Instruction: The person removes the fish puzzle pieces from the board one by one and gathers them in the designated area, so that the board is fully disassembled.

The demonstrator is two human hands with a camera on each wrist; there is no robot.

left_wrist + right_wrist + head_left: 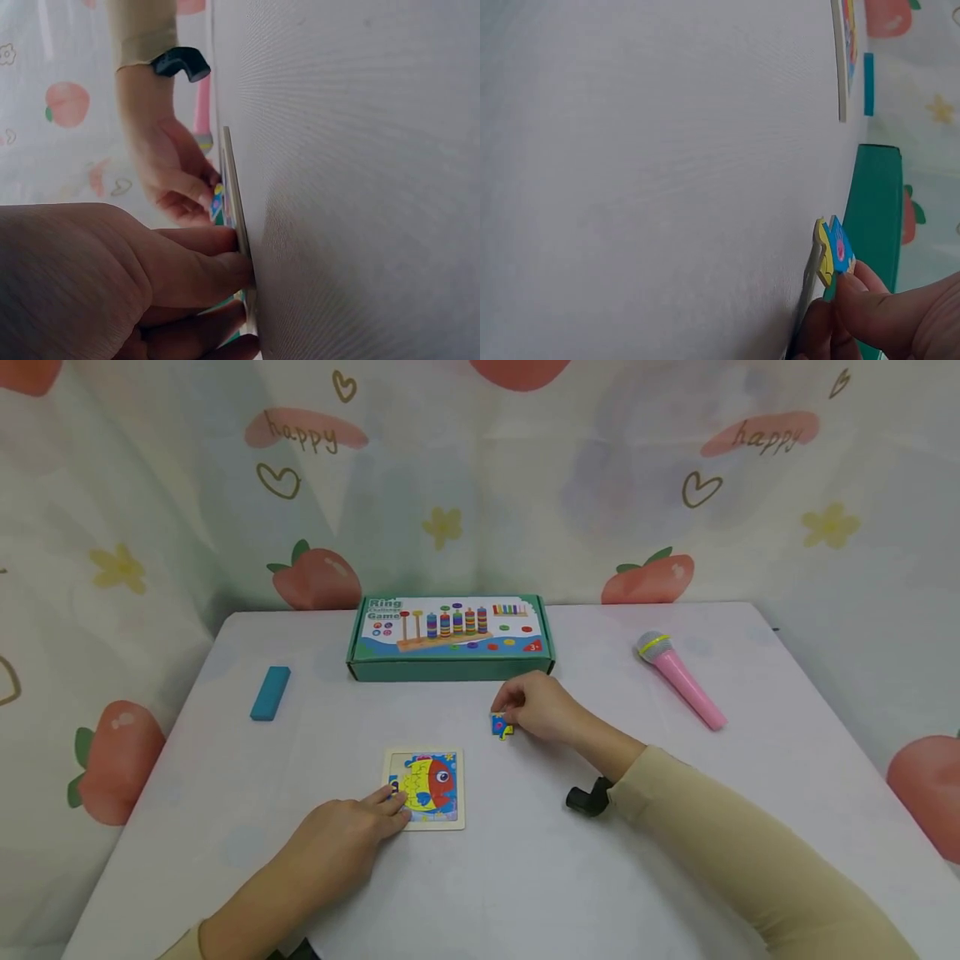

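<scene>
Right hand [543, 706] pinches one jigsaw piece [500, 725]. Left hand [348, 839], fingers extended, presses one tray [461, 789] containing an incomplete fish jigsaw [429, 783]. Beyond the right hand: one closed box [450, 671].

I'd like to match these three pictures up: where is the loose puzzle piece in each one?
Head: the piece is just below and right of centre, pinched in the right hand.
Left wrist: the piece is near the middle, a bit left.
Right wrist: the piece is right of centre, in the lower half.
Shared landmark: the board, seen nearly edge-on in both wrist views.
</scene>
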